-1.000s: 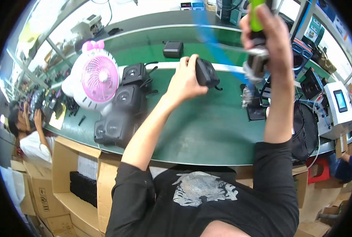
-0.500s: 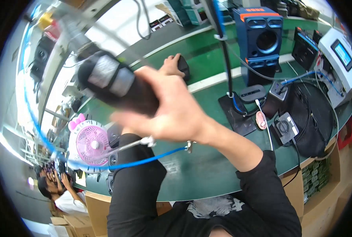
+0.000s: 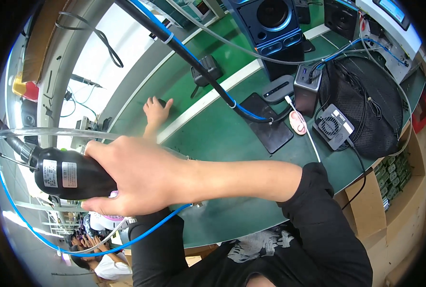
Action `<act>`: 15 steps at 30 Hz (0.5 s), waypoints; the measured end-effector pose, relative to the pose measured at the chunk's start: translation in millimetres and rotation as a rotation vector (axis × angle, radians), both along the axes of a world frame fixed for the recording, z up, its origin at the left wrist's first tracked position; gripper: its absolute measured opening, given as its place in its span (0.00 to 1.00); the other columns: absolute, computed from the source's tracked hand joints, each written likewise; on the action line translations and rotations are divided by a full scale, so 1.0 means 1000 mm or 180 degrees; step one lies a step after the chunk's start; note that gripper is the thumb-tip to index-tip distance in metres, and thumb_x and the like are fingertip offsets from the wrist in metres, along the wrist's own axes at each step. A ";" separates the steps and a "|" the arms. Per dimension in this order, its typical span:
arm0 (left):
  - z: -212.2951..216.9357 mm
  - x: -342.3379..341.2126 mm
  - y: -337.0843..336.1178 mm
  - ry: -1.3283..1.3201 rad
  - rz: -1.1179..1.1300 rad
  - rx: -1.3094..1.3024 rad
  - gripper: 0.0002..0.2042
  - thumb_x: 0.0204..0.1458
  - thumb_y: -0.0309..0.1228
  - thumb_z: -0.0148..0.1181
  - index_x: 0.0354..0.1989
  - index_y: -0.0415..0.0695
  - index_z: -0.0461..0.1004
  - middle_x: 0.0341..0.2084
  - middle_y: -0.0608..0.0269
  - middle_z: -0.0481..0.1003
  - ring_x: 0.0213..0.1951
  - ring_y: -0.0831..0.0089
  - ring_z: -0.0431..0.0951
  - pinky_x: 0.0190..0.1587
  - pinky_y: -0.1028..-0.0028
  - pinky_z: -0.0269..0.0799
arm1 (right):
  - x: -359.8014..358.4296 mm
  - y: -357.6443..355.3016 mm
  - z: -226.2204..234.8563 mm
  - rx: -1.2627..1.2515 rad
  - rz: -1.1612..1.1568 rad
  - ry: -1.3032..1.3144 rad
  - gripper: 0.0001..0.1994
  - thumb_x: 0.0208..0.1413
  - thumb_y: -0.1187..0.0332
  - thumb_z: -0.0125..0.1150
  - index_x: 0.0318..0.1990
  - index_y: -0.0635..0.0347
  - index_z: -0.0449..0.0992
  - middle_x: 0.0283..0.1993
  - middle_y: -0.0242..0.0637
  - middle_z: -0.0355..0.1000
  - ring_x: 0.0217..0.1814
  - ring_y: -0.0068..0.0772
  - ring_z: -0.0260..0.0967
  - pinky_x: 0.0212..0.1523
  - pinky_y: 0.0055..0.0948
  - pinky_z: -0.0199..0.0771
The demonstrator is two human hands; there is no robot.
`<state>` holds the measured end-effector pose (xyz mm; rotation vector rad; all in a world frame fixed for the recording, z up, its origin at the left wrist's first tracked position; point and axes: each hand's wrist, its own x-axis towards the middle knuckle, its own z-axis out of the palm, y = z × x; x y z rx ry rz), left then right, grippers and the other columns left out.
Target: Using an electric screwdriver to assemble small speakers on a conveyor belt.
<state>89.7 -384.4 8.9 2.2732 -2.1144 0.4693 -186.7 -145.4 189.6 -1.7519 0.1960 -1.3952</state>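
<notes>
My right hand (image 3: 138, 174) is closed around a black powered tool (image 3: 64, 174) that looks like an electric screwdriver, with two pale labels on its body. The tool lies sideways at the left, its grey ribbed end (image 3: 21, 148) toward the left rim. Its other end is hidden in my palm. Farther off, my left hand (image 3: 155, 114) is over the green strip behind the bench, fingers bent about a small dark thing (image 3: 162, 103), mostly hidden. To its right, a black device (image 3: 206, 71) with a short strap lies on that strip, partly behind the pole.
A black pole (image 3: 193, 62) with blue tubing leans across the view. A blue air hose (image 3: 150, 235) loops low at left. On the bench lie a dark phone-like slab (image 3: 268, 122), a small fan unit (image 3: 335, 125) and a black mesh bag (image 3: 366, 105). Large speakers (image 3: 265, 28) stand behind.
My right hand has swung the black tool left and lower. My left hand is now apart from the black device beside it. The whole view has turned, and the pink fan is mostly covered.
</notes>
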 end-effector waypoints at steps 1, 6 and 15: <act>-0.002 -0.009 -0.002 0.0293 -0.0638 -0.0405 0.45 0.52 0.61 0.57 0.65 0.31 0.58 0.65 0.36 0.58 0.67 0.42 0.55 0.68 0.54 0.51 | -0.001 -0.001 -0.001 0.0001 -0.0018 0.0010 0.26 0.44 0.51 0.67 0.35 0.72 0.71 0.30 0.59 0.75 0.35 0.60 0.76 0.40 0.47 0.77; 0.003 -0.104 -0.031 0.2427 -0.1468 0.0462 0.50 0.45 0.56 0.68 0.66 0.29 0.54 0.64 0.36 0.59 0.66 0.50 0.60 0.66 0.60 0.57 | -0.003 0.000 -0.001 -0.0057 0.0099 -0.0112 0.28 0.47 0.52 0.69 0.40 0.73 0.68 0.23 0.55 0.72 0.29 0.57 0.75 0.32 0.45 0.74; -0.001 -0.146 -0.080 0.1689 -0.1926 0.0847 0.58 0.19 0.43 0.81 0.64 0.31 0.57 0.54 0.41 0.67 0.58 0.49 0.68 0.64 0.62 0.62 | -0.008 0.002 -0.002 -0.0071 0.0000 -0.0246 0.26 0.48 0.54 0.68 0.38 0.71 0.66 0.23 0.57 0.72 0.28 0.62 0.73 0.31 0.47 0.74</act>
